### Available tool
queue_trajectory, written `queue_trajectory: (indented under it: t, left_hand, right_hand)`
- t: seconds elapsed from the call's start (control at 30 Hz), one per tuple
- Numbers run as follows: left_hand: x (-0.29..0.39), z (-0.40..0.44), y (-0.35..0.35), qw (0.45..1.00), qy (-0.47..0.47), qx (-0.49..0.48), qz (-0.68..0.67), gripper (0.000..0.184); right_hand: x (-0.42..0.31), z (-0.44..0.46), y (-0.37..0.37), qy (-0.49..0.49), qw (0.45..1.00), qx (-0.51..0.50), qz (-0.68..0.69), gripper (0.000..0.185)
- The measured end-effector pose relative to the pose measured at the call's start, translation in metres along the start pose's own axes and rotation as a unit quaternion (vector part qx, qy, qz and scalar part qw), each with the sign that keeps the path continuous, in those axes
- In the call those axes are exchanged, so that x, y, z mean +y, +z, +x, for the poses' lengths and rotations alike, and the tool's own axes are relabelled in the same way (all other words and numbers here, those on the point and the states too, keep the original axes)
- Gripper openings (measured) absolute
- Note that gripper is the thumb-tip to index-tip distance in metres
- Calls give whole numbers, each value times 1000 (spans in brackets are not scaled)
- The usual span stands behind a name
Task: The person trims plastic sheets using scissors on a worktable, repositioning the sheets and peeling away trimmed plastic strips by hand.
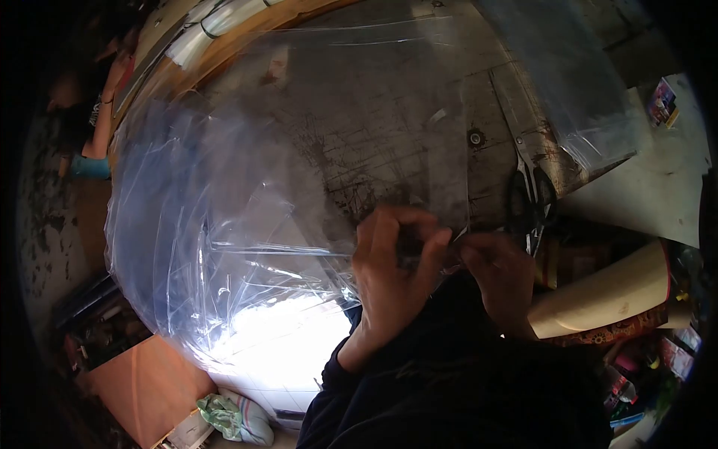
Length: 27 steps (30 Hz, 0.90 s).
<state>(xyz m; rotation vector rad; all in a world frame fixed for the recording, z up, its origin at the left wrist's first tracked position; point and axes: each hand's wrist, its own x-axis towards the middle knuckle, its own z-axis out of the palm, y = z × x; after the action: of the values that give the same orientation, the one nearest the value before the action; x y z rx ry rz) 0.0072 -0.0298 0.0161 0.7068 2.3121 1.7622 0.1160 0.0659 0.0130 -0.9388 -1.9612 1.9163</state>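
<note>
A large clear plastic sheet point(247, 161) spreads over the dark, scratched worktop point(359, 142) and hangs in shiny folds on the left. My left hand point(396, 269) is at the sheet's near edge, its fingers curled and thumb bent in on the film. Close beside it, my right hand point(497, 273) pinches at the same edge, its fingertips in shadow. How much film lies between the fingers is hard to see. Just beyond my right hand lies a pair of scissors point(529, 187) with black handles, blades pointing away from me.
More folded clear plastic point(568, 75) lies at the far right, next to a pale board point(643, 165). A cream roll point(606, 295) is at right, above cluttered items. Rolled material point(217, 34) lies along the far edge. Another person's arm point(101, 127) shows at far left.
</note>
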Motion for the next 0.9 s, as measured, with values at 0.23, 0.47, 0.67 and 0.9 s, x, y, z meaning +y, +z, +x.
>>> queue_trajectory:
  t: [0.23,0.47,0.67,0.9]
  left_hand:
    - [-19,-25,15,948,159,-156,227,50]
    - [-19,-38,39,949,127,-46,285,47]
    - [-12,-35,37,962,115,-39,245,46]
    - [-14,-34,38,964,157,-12,212,29]
  right_hand:
    - [15,7,-18,33,984,17,173,17]
    - [10,16,-21,31,989,36,141,12]
    - [-8,17,-25,43,997,22,59,13]
    - [-7,32,-43,-157,802,238,-524,33]
